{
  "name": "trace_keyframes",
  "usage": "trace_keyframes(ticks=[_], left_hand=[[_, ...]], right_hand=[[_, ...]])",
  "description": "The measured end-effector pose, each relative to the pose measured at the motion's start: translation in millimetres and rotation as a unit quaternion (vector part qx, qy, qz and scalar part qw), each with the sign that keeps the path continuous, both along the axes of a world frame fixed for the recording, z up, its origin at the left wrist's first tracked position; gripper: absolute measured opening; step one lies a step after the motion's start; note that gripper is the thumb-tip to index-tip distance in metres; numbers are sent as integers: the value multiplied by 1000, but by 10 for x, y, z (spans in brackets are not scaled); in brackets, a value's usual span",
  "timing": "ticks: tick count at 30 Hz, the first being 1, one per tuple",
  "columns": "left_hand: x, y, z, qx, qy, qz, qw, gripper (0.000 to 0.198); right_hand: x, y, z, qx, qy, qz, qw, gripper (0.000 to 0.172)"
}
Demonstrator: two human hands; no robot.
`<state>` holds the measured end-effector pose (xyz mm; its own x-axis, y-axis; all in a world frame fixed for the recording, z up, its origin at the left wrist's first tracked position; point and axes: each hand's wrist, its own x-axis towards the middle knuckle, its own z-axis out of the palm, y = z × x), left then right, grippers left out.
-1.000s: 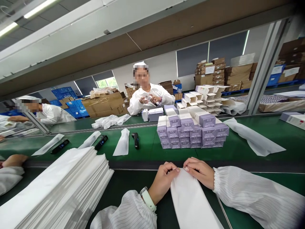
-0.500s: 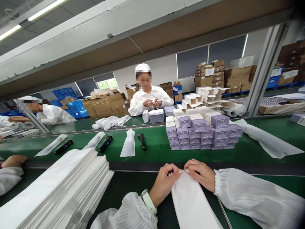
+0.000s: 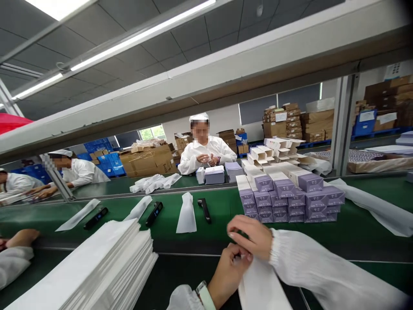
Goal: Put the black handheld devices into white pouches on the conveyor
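Observation:
My left hand is closed in a pinch on the top edge of a long white pouch lying on the green bench in front of me. Just above it, my right hand has its fingers curled and lifted at the pouch's top; what it holds, if anything, is hidden. A tall stack of the same white pouches lies at my lower left.
On the green conveyor lie black devices, loose white pouches and a block of purple boxes. A person in white works opposite; others sit at left. A neighbour's hand rests at far left.
My head has tipped upward, so everything sits lower in view. My right hand has risen off the pouch's top edge and moved left over my left hand.

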<state>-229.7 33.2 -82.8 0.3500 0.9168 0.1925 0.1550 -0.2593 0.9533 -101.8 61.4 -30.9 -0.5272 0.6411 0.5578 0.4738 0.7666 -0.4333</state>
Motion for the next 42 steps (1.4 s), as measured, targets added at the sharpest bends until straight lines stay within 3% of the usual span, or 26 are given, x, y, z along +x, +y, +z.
trace_keyframes(ticks=[3,6,8,11,15,18,20,24,27,30,37,42], left_hand=[[-11,9,-27,-9,22,4,1000,35],[-31,48,-47,2,31,-17,999,35],[-39,64,-38,13,29,-27,999,35],[-33,49,12,6,57,-28,998,33],[-20,5,83,10,98,-14,995,31],[-13,-21,116,23,104,-17,994,30],[-6,-38,140,26,101,-23,994,27],[2,-67,187,35,100,-23,994,25],[-7,-70,215,45,96,-12,994,25],[-16,-56,251,56,89,-3,994,25],[73,-35,449,66,33,3,997,22],[173,18,660,73,-28,44,996,23]], right_hand=[[-460,427,90,-36,-75,-55,995,21],[-829,871,-28,-129,-134,-135,973,31],[-940,1062,-166,-159,-125,-157,967,27],[-862,1159,-359,-186,-77,-173,964,12],[-420,1090,-449,-248,17,-175,953,24],[-9,936,-351,-289,89,-145,942,41],[234,788,-224,-323,175,-80,927,54],[515,462,22,-413,389,95,818,84],[515,303,95,-431,411,104,797,90],[440,269,84,-434,419,93,792,85],[328,279,58,-418,407,61,810,43],[260,207,59,-393,397,105,823,42]])
